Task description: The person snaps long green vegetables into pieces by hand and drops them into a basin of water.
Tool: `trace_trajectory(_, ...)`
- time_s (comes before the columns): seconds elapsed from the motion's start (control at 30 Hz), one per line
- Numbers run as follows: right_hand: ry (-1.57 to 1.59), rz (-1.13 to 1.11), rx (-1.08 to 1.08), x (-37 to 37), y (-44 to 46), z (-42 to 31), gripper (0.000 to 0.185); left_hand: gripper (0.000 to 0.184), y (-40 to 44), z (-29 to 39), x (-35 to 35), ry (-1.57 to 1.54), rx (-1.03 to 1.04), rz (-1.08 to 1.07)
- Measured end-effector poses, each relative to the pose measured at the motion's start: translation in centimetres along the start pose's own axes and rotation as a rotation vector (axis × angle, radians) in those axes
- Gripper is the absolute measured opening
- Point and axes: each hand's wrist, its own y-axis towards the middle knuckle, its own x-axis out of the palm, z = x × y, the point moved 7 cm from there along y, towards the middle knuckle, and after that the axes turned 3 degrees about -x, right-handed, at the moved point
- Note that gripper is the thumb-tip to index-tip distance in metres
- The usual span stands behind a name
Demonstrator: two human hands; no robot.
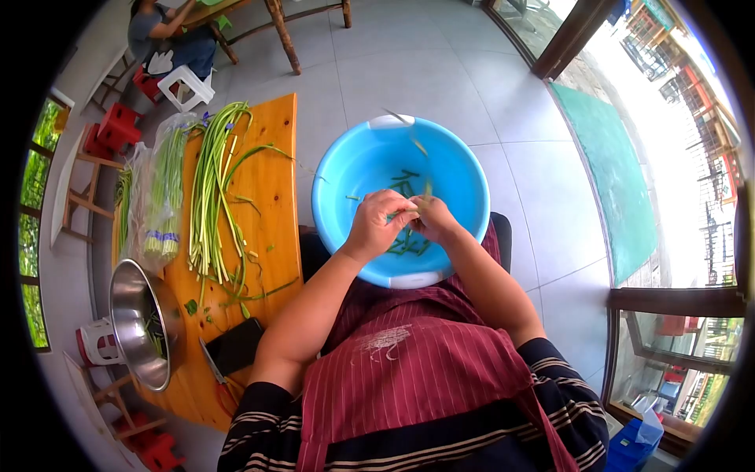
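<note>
A blue plastic basin [353, 160] rests at my lap, with cut green pieces [405, 187] scattered over its bottom. Above it my two hands meet, fingers pinched together. My left hand [381, 226] and my right hand [434, 219] both grip a garlic scape [421, 147], whose thin end sticks up past the far rim, slightly blurred. The exact spot where the fingers close on the stem is partly hidden. On the wooden table at my left lies a loose bundle of long garlic scapes [209, 206].
The wooden table [271, 206] also bears bagged stems [163, 197], a steel bowl [169, 315] with something dark green inside, a black flat object [236, 346] and trimmings. Farther off, a seated person [169, 39] is beside another table. Glass doors stand to the right.
</note>
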Motion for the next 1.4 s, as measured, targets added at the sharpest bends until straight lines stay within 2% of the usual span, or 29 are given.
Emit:
trace_trajectory(0.03, -0.003, 0.000, 0.011, 0.3, -0.6, -0.4, 0.012, 0.009, 0.0, -0.6, 0.0, -0.002, -0.011, 0.003)
trace_trajectory(0.1, 0.076, -0.169, 0.023, 1.8, -1.5, -0.8, 0.011, 0.010, -0.5, -5.1, 0.7, -0.381, -0.528, -0.073)
trace_trajectory(0.17, 0.065, -0.242, 0.019, 2.7, -2.5, -1.8, 0.013, 0.014, -0.5, -5.7, 0.4, -0.457, -0.563, -0.077)
trace_trajectory(0.27, 0.068, -0.351, 0.054, 4.2, -4.0, -2.6, 0.013, 0.016, -1.0, -6.6, 0.8, -0.626, -0.741, -0.107)
trace_trajectory(0.33, 0.080, -0.423, 0.039, 4.9, -4.4, -2.7, 0.015, 0.016, -0.9, -6.5, 0.9, -0.675, -0.750, -0.122)
trace_trajectory(0.5, 0.048, -0.421, 0.043, 4.8, -4.5, -2.4, 0.016, 0.017, -1.0, -6.6, 1.2, -0.694, -0.761, -0.187)
trace_trajectory(0.57, 0.000, -0.397, 0.032, 4.5, -4.5, -2.5, 0.015, 0.018, -1.0, -7.1, 0.6, -0.759, -0.793, -0.044)
trace_trajectory(0.7, -0.081, -0.412, 0.025, 4.6, -4.8, -2.7, 0.013, 0.015, -1.0, -7.4, 0.2, -0.860, -0.793, 0.054)
trace_trajectory(0.77, -0.108, -0.418, 0.030, 4.8, -4.7, -2.7, 0.012, 0.011, -0.6, -7.0, -0.1, -0.836, -0.681, 0.105)
trace_trajectory(0.8, -0.145, -0.320, 0.017, 4.4, -4.3, -2.6, 0.011, 0.011, -0.8, -6.8, 0.0, -0.836, -0.680, 0.104)
trace_trajectory(0.83, -0.181, -0.223, 0.005, 3.9, -3.9, -2.6, 0.011, 0.010, -0.3, -5.5, -0.6, -0.542, -0.541, 0.062)
trace_trajectory(0.87, -0.181, -0.222, 0.002, 4.1, -3.8, -2.6, 0.011, 0.010, 0.2, -4.1, -0.9, -0.249, -0.397, 0.021)
trace_trajectory(0.9, -0.145, -0.163, 0.005, 3.8, -3.5, -2.6, 0.010, 0.010, 0.2, -3.9, -0.8, -0.249, -0.395, 0.020)
trace_trajectory(0.97, -0.109, -0.104, 0.005, 2.9, -2.4, -2.1, 0.010, 0.012, 0.7, -0.4, -0.7, 0.026, 0.030, -0.014)
trace_trajectory(1.03, -0.001, 0.055, 0.046, 0.8, -0.8, -0.7, 0.011, 0.014, 0.4, 0.4, -0.4, -0.026, 0.039, -0.028)
trace_trajectory(1.13, 0.071, -0.050, 0.022, 0.1, -0.4, -0.2, 0.012, 0.012, 0.4, -0.9, -0.1, -0.085, -0.063, -0.069)
trace_trajectory(1.2, 0.122, -0.137, 0.053, 1.8, -2.1, -1.1, 0.013, 0.011, -0.6, -5.8, 1.2, -0.417, -0.536, -0.165)
trace_trajectory(1.23, 0.171, -0.224, 0.069, 2.7, -2.8, -1.6, 0.014, 0.011, -0.5, -5.7, 1.0, -0.419, -0.539, -0.164)
trace_trajectory(1.27, 0.137, -0.306, 0.058, 3.0, -3.1, -1.8, 0.015, 0.013, -0.4, -5.6, 0.8, -0.550, -0.600, -0.158)
trace_trajectory(1.3, 0.136, -0.306, 0.057, 3.3, -3.5, -2.2, 0.015, 0.015, -0.5, -5.7, 0.8, -0.681, -0.658, -0.152)
trace_trajectory(1.4, 0.080, -0.348, 0.078, 4.6, -4.8, -3.0, 0.018, 0.016, -1.0, -6.6, 1.4, -0.748, -0.716, -0.210)
